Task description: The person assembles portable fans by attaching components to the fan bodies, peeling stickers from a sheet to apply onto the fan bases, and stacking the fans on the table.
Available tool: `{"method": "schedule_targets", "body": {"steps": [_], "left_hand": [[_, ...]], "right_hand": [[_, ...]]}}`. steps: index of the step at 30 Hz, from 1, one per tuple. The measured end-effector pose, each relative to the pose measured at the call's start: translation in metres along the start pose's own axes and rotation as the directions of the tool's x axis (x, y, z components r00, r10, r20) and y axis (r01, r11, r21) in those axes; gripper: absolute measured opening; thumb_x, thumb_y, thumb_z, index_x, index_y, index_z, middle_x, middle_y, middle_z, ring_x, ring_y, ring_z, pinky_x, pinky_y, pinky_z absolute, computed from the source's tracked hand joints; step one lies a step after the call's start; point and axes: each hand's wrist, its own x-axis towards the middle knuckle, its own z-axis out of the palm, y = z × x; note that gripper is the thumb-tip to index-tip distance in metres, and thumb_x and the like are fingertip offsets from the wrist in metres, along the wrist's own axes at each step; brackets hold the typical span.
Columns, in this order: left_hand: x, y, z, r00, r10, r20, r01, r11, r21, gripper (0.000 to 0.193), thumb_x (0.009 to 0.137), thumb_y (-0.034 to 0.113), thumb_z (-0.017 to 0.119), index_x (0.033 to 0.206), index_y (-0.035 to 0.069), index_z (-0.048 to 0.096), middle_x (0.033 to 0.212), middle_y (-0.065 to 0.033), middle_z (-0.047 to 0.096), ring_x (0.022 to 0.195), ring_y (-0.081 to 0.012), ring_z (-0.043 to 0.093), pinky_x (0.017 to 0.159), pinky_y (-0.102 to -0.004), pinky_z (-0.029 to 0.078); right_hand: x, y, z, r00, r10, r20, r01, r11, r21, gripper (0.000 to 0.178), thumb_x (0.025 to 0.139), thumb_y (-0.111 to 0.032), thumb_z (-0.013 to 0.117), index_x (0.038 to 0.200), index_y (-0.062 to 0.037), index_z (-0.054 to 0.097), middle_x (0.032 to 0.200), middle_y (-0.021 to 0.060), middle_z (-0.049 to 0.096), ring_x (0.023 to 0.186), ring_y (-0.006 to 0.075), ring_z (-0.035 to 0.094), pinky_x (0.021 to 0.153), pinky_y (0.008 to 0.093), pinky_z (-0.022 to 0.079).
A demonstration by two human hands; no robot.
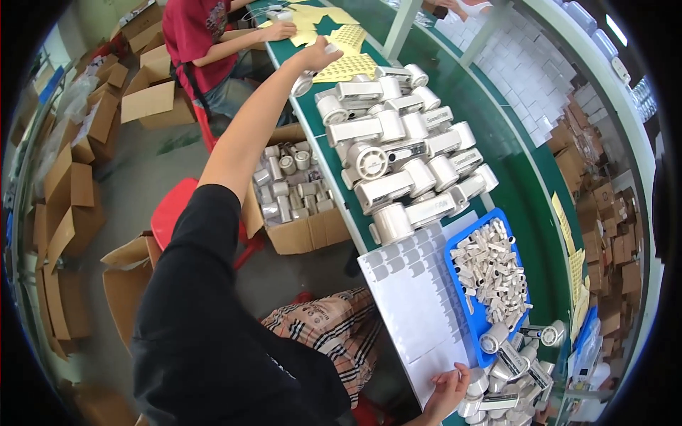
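My left arm stretches to the far end of the green table. There my left hand is closed around a white handheld fan, whose round head hangs over the table's edge and whose body is mostly hidden by the hand. Beside it, stacked rows of white handheld fans cover the tabletop. Near the bottom, my right hand has its fingers apart and slightly bent, holding nothing. It hovers by a white sheet with grey patches and a loose heap of more fans.
A blue tray carries many small white parts. Yellow sheets lie at the far end, where a person in a red shirt works. An open carton of fans stands beside the table, near a red stool.
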Motion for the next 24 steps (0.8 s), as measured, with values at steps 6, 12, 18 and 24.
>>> {"method": "schedule_targets", "body": {"steps": [6,12,18,24], "left_hand": [[0.014,-0.006,0.021,0.987,-0.037,0.157,0.031,0.999,0.044,0.085,0.071,0.068,0.066,0.126,0.004,0.051,0.119,-0.0218,0.060,0.111,-0.0334,0.058,0.092,-0.0376,0.045],[0.048,-0.015,0.087,0.986,-0.036,0.166,0.043,0.998,-0.036,0.073,0.066,0.059,0.075,0.114,0.005,0.066,0.109,-0.0168,0.067,0.093,-0.0259,0.065,0.082,-0.0347,0.050],[0.107,-0.090,0.066,0.788,0.562,0.250,-0.598,0.606,0.525,0.050,0.090,0.015,0.046,0.139,0.014,0.043,0.127,-0.0257,0.053,0.106,-0.0393,0.057,0.087,-0.0441,0.048],[0.076,-0.021,0.044,0.962,0.216,-0.165,-0.239,0.962,-0.133,0.063,0.092,0.056,0.049,0.106,-0.004,0.064,0.093,-0.0135,0.068,0.085,-0.0200,0.063,0.077,-0.0304,0.047]], "right_hand": [[-0.018,0.001,-0.022,0.985,0.123,-0.123,-0.142,0.977,-0.159,0.023,0.092,-0.007,0.054,0.114,-0.0006,0.056,0.076,0.0038,0.055,0.068,0.0114,0.051,0.065,0.0241,0.046],[-0.024,-0.003,-0.026,0.989,0.088,-0.120,-0.113,0.970,-0.216,0.013,0.093,-0.010,0.054,0.102,-0.0016,0.054,0.069,0.0022,0.052,0.063,0.0111,0.051,0.060,0.0258,0.045],[0.015,-0.035,-0.007,0.997,0.082,-0.010,-0.082,0.964,-0.251,0.011,0.090,-0.007,0.059,0.099,-0.0008,0.059,0.076,-0.0015,0.056,0.070,0.0077,0.055,0.065,0.0222,0.045],[0.044,-0.079,-0.007,0.932,-0.342,0.119,0.303,0.556,-0.774,0.026,0.079,-0.001,0.064,0.105,-0.0040,0.061,0.091,0.0087,0.060,0.082,0.0200,0.058,0.075,0.0303,0.047]]}}
